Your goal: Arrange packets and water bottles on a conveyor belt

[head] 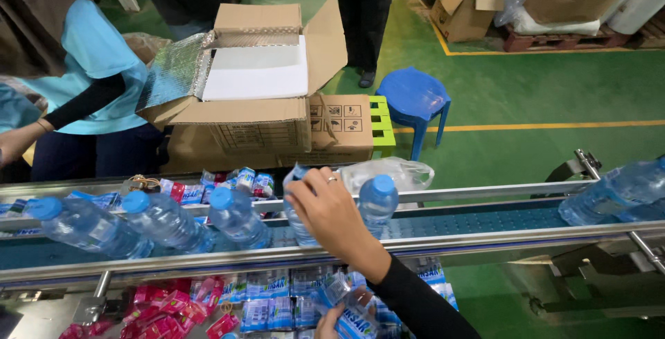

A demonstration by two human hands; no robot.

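Reaching across conveyor [485,222], right hand [332,214] is grasping upright bottle [298,222]; left hand [331,319] is pinching label stack [355,322], kept ready below.

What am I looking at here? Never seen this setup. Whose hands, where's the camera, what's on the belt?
One picture, from a camera worn on a person's head, looking down at their own hands. There is no robot. In front of them runs a conveyor belt carrying clear water bottles with blue caps. The right hand reaches over the belt and grips one upright bottle near its top. The left hand, low at the frame edge, holds a small blue label sleeve. More blue and red sleeves lie in a pile below the belt. Behind the belt stand open cardboard boxes, a blue stool and a co-worker in a light blue top.
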